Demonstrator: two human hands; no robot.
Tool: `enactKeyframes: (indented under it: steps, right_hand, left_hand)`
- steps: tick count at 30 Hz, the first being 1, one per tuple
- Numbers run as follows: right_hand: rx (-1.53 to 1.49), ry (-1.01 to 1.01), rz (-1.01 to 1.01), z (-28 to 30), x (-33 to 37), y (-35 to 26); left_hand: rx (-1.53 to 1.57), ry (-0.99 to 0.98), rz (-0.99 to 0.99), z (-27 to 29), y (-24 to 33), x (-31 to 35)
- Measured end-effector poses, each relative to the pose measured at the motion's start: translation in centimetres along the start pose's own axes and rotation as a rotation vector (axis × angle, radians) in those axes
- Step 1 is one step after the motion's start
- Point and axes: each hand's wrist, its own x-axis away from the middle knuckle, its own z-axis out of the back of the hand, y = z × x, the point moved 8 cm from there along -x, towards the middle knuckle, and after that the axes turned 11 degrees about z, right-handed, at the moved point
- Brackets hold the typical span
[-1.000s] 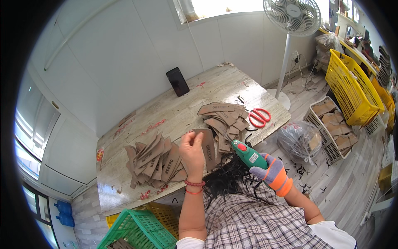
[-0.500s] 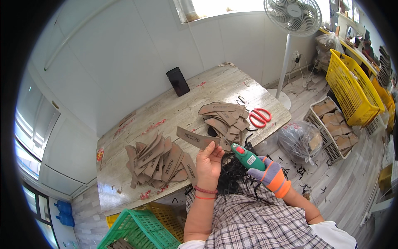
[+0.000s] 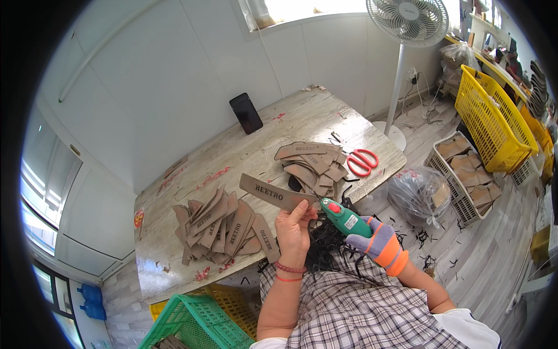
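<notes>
Between thumb and fingers, my bare left hand point(image 3: 293, 235) pinches a curved brown strip point(image 3: 264, 191) with dark printing, held above the table's near edge. My right hand point(image 3: 381, 247), in a grey and orange glove, is wrapped around a green handheld electric cutter point(image 3: 344, 220) with a red button. The cutter's head is at the strip's right end; whether they touch I cannot tell. Black offcuts point(image 3: 325, 247) lie heaped on my lap beneath. Left of my hand is a large pile of similar strips point(image 3: 218, 227); a smaller pile point(image 3: 314, 166) lies beyond it.
Red-handled scissors point(image 3: 361, 163) lie near the table's point(image 3: 174, 273) right edge, and a black phone point(image 3: 246, 113) leans on the wall. A green crate point(image 3: 192, 320) stands below left. On the right are a plastic bag point(image 3: 419, 195), a filled crate point(image 3: 462, 180), a yellow basket point(image 3: 494, 119) and a fan point(image 3: 401, 75).
The strip in my left hand has been turned, so its printing now reads upright, and it sits slightly further left. The cutter has shifted slightly left with my right hand.
</notes>
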Motion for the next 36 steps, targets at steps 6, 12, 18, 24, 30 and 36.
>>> enactKeyframes:
  steps: [6, 12, 18, 24, 30, 36]
  right_hand:
    - [0.04, -0.072, -0.016, 0.4, -0.2, -0.2]
    - [0.06, -0.118, 0.05, 0.3, -0.5, -0.2]
    - [-0.046, -0.05, -0.039, 0.5, -0.8, 0.7]
    - [-0.117, -0.018, -0.097, 1.1, -0.2, 3.4]
    - [0.068, -0.045, -0.054, 0.9, -0.1, 2.8]
    - [0.047, -0.026, -0.075, 0.6, 0.0, 3.5]
  left_hand:
    - [-0.156, -0.003, -0.039, 0.0, 1.5, 0.0]
    - [-0.286, -0.059, -0.042, -0.3, 2.7, 0.3]
    - [-0.135, 0.141, -0.26, 3.6, 8.3, -0.4]
    - [-0.243, 0.434, -0.115, 10.0, 6.1, -7.4]
    - [-1.205, 0.666, -0.083, 4.8, 1.9, -13.6]
    - [-1.112, 0.821, -0.396, 5.5, 1.3, -13.9]
